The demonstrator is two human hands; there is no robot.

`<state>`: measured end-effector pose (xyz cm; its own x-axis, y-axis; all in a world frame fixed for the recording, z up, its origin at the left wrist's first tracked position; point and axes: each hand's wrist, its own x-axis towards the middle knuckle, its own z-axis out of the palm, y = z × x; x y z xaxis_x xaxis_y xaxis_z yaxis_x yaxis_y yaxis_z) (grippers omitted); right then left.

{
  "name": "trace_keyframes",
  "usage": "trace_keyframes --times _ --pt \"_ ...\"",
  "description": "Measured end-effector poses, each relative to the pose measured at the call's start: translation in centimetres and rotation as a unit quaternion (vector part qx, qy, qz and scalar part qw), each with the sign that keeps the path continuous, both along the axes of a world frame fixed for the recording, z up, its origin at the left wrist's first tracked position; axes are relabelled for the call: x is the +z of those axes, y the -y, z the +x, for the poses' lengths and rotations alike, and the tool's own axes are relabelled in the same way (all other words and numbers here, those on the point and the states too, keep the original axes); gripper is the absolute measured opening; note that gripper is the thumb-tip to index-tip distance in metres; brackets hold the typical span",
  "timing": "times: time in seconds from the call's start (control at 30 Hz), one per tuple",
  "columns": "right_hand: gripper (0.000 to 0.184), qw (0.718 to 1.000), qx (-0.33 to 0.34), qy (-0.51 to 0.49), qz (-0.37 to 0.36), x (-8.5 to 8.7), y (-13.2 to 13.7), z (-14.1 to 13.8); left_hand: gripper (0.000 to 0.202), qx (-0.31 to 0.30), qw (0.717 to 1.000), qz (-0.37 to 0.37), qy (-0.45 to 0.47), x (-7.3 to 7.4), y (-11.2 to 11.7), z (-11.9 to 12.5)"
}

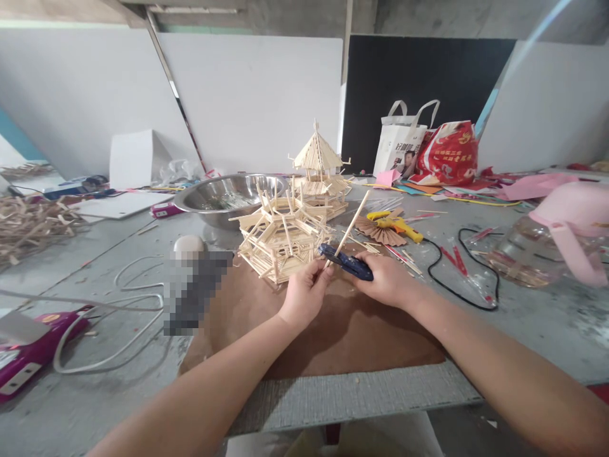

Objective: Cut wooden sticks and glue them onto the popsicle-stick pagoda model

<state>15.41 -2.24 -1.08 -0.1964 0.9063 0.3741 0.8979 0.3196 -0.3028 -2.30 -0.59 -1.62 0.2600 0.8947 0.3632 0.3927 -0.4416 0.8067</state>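
My left hand (307,293) is closed, pinching the lower end of a thin wooden stick (354,219) that slants up to the right. In my right hand (383,277) is a pair of dark blue pliers (352,263); their head meets the stick just above my left fingertips. Whether the jaws are closed on the stick, I cannot tell. Right behind both hands stands an open wooden-stick frame (280,235), many-sided, with short sticks jutting from its top. Beyond it rises a stick pavilion (318,158) with a pointed roof.
A brown sheet (333,349) lies under my hands. A steel bowl (200,198) sits behind left, a yellow glue gun (402,228) with black cord at right. A pink-lidded clear jug (528,247) stands far right, a purple power strip (33,355) and white cable at left.
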Motion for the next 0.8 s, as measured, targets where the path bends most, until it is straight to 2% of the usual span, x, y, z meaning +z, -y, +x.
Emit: trace_keyframes --times 0.23,0.47,0.8 --pt "0.021 1.0 -0.001 0.015 -0.027 0.4 0.2 -0.1 0.027 0.003 1.0 0.0 -0.01 0.1 0.2 0.1" --pt "0.021 0.999 -0.029 0.032 -0.03 0.6 0.4 -0.3 0.027 0.014 0.999 0.003 -0.03 0.0 0.1 0.1" --pt "0.018 0.996 -0.031 0.052 -0.059 1.1 0.5 -0.6 0.027 0.017 0.999 -0.001 -0.034 -0.1 0.0 0.1"
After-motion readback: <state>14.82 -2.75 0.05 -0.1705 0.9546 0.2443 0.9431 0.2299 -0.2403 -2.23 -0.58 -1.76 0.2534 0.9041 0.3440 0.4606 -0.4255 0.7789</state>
